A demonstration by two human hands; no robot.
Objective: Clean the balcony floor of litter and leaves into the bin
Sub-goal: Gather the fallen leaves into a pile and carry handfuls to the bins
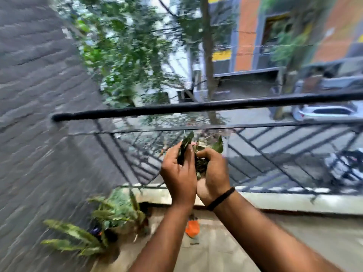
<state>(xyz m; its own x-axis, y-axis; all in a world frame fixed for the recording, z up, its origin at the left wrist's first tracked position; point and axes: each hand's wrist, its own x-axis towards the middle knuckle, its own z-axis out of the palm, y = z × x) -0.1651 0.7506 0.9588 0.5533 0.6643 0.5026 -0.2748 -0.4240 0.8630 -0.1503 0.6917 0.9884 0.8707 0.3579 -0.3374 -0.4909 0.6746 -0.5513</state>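
Both my hands are raised together in front of the balcony railing, cupped around a bunch of dark green leaves (198,152). My left hand (179,173) grips some leaves that stick up above its fingers. My right hand (213,171), with a black band on its wrist, closes on the rest of the bunch. Below the hands, an orange scrap of litter (192,228) lies on the tiled balcony floor (294,238). No bin is in view. The picture is blurred by motion.
A black metal railing (196,107) with diagonal bars runs across ahead, over a pale ledge (294,201). A grey brick wall (39,114) fills the left. Potted green plants (110,218) stand in the left corner. Beyond are trees, buildings and a parked car.
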